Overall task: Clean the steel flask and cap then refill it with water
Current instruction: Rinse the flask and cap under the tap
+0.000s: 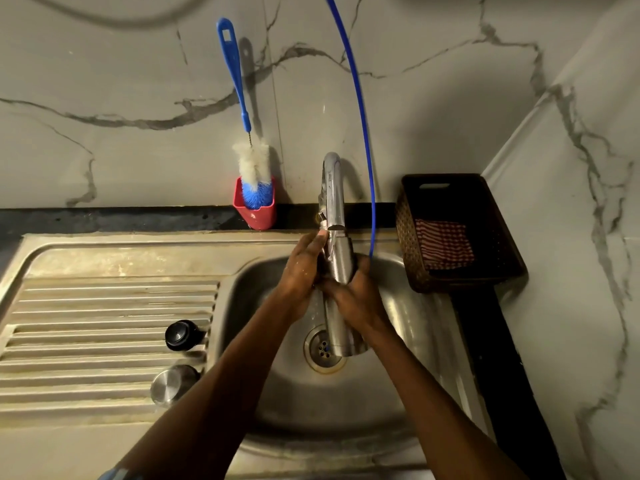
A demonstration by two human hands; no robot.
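Note:
The tall steel flask [343, 265] stands upright in the sink basin [408, 306], base by the drain [323, 349] and mouth right under the chrome faucet [331, 188] spout. My left hand [300, 271] lies against the flask's left side, fingers stretched up toward the spout. My right hand [353, 299] wraps the flask's middle from the right, thumb up its right side. A black inner cap [180, 336] and a steel outer cap [173, 382] sit on the drainboard [86, 323], apart from both hands.
A blue bottle brush [254, 174] stands in a red holder [256, 216] on the dark ledge behind the sink. A brown basket [498, 271] holding a red checked cloth [443, 244] sits right of the basin. A thin blue tube [363, 116] arcs down into the basin.

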